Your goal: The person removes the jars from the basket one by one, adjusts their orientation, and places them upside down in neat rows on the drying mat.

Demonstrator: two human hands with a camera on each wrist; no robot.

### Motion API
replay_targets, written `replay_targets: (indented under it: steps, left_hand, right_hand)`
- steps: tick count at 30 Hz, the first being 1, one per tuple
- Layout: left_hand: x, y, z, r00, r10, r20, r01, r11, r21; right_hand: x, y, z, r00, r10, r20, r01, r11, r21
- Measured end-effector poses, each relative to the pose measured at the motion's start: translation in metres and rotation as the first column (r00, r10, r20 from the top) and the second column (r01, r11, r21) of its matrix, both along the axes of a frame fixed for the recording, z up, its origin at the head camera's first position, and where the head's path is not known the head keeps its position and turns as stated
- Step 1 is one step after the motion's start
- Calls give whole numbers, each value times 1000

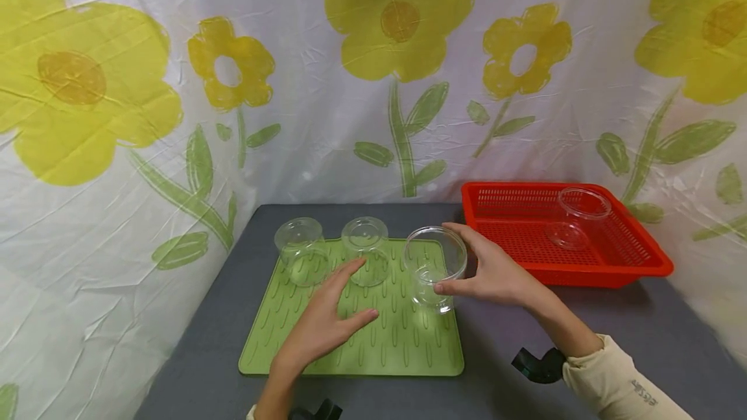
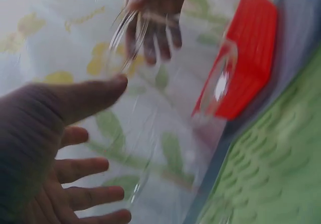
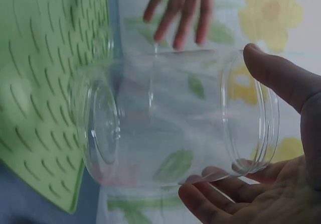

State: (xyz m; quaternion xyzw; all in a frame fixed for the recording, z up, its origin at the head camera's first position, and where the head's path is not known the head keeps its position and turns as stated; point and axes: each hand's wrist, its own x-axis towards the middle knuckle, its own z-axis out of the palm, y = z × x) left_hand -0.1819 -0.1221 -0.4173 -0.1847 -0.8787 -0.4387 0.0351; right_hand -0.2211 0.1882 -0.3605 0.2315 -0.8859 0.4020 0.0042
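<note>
My right hand (image 1: 493,271) grips a clear plastic jar (image 3: 150,128) near its threaded rim, thumb on one side and fingers on the other. The jar is rim up over the right part of a green ridged mat (image 1: 403,349); whether its base touches the mat I cannot tell. Two more clear jars, a left one (image 1: 300,255) and a middle one (image 1: 366,255), stand at the mat's back. With fingers and thumb spread, my left hand (image 1: 321,329) hovers over the mat, holding nothing, in front of the middle jar.
At the back right, a red slotted plastic basket (image 1: 508,245) holds another clear jar (image 1: 578,219). The dark grey table (image 1: 420,397) surrounds the mat. Behind it hangs a white curtain (image 1: 315,167) printed with yellow flowers.
</note>
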Motion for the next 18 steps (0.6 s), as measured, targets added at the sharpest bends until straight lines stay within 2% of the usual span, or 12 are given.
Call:
replay_targets:
  steps: [3,6,10,14,18]
  left_hand:
    - [-1,14,3,997,-80,20,78,994,82]
    - [-2,24,4,987,-156,47,147,978,151]
    - [-2,32,1,973,-223,65,206,957,207]
    - [0,38,-4,966,-253,56,233,942,240]
    - [2,41,-9,970,-239,37,223,942,253]
  right_hand:
    - [8,-6,-2,998,61,27,-60,998,-28]
    - [15,-10,-3,992,112,53,-109,993,-44]
    - [21,-14,-5,987,152,61,-148,987,-58]
    - [24,-17,-8,985,166,53,-164,985,-49]
    - [28,-19,-10,983,174,51,-172,984,-45]
